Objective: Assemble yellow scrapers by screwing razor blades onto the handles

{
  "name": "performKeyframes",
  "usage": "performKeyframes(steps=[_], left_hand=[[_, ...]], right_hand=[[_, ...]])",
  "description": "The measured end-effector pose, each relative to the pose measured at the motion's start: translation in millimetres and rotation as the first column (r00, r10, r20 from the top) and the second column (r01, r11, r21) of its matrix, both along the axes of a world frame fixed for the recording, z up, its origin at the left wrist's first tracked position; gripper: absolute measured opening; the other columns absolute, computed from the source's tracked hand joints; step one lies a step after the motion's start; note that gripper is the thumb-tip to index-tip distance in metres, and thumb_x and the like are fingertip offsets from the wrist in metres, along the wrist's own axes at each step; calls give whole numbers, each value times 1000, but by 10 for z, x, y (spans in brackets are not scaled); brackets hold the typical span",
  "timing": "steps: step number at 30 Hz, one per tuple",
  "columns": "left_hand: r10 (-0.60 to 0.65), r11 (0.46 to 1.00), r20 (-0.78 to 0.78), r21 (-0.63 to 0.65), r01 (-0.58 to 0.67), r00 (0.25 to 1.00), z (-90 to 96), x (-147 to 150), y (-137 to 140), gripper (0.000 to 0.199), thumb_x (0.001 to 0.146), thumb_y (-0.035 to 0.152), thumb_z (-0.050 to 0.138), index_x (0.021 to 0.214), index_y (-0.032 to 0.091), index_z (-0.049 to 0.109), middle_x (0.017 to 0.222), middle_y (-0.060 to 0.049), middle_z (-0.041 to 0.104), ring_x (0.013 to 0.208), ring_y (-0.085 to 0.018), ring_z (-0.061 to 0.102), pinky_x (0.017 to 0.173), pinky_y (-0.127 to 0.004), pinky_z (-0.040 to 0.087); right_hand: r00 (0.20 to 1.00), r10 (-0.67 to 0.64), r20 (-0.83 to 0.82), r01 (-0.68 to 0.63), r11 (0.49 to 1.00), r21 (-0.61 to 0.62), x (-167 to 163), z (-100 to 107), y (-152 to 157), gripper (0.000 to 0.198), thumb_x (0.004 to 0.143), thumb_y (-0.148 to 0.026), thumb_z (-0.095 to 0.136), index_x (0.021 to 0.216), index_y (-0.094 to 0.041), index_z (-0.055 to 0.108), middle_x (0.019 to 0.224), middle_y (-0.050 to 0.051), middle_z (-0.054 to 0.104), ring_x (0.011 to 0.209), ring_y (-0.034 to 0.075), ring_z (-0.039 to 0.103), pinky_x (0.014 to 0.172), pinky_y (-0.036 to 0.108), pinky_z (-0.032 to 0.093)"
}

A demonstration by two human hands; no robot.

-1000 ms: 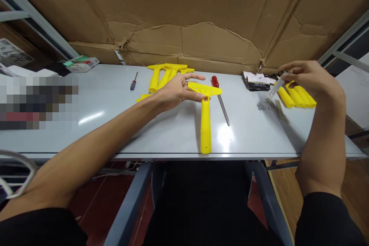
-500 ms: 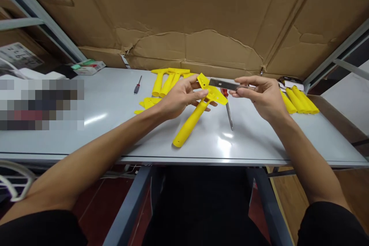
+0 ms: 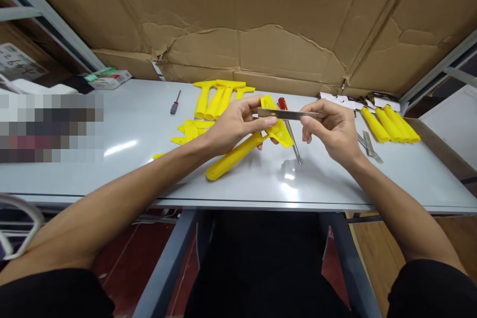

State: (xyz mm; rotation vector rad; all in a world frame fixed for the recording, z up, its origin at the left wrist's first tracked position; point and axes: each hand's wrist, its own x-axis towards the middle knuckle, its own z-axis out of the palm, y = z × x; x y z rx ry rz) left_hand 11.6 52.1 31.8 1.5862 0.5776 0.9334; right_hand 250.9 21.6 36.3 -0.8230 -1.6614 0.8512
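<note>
My left hand (image 3: 242, 124) is closed on a yellow plastic scraper handle (image 3: 238, 158) near its wide head, and the grip slants down to the left. Between my right hand's (image 3: 331, 126) thumb and fingers is a flat metal blade (image 3: 285, 115). The blade lies across the yellow head, and its left end is at my left thumb. Whether that thumb presses on the blade I cannot tell. Just behind the yellow head, a screwdriver with a red handle (image 3: 282, 103) lies on the table.
Several yellow handles (image 3: 203, 102) and flat yellow pieces (image 3: 191, 130) lie at the back left, beside a small screwdriver (image 3: 174, 108). More yellow handles (image 3: 395, 124) and loose metal blades (image 3: 368, 146) are at the right. Cardboard (image 3: 283, 54) stands behind the table (image 3: 122, 169).
The blade has moved left and now overlaps the yellow head. The held handle has swung flatter, its lower end going left and up. The camera view has shifted slightly.
</note>
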Motion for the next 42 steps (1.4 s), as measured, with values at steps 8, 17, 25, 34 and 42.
performKeyframes(steps=[8, 17, 25, 34, 42], left_hand=[[-9, 1000, -53, -16, 8, 999, 52, 24, -68, 46, 86, 54, 85, 111, 19, 70, 102, -7, 79, 69, -18, 77, 49, -23, 55], [-34, 998, -220, -68, 19, 975, 5, 27, -33, 28, 88, 37, 83, 100, 16, 69, 107, -9, 79, 79, -19, 79, 68, -28, 60], [-75, 992, -263, -116, 45, 962, 2, 38, -19, 32, 82, 38, 87, 100, 16, 71, 106, -10, 79, 77, -21, 79, 63, -28, 60], [-78, 997, -225, -13, 76, 971, 105, -4, -27, 34, 81, 39, 90, 101, 15, 76, 96, -10, 81, 86, -23, 78, 72, -32, 60], [-15, 994, -270, 103, 44, 963, 91, 54, -139, 28, 82, 40, 90, 86, 18, 72, 79, -4, 78, 72, -17, 74, 65, -27, 59]], right_hand=[[993, -100, -63, 104, 992, 72, -40, -28, -1, 43, 85, -59, 82, 93, -20, 65, 85, 2, 69, 67, 10, 66, 48, 23, 51], [959, -135, -249, 154, 987, 56, 53, 37, -13, 52, 84, -66, 79, 96, -24, 49, 105, 5, 77, 55, 9, 58, 40, 27, 34], [991, 48, -127, -65, 989, -134, 43, 101, 24, 56, 75, -54, 91, 94, -22, 49, 90, -1, 66, 58, 8, 63, 48, 26, 51], [997, 68, 22, -63, 978, -197, 58, -24, 45, 57, 70, -52, 95, 108, -18, 70, 77, 1, 71, 57, 6, 59, 45, 18, 41], [996, -12, 86, 14, 999, -30, -47, -56, -31, 48, 74, -55, 91, 99, -19, 72, 74, -1, 63, 59, 7, 58, 49, 20, 49]])
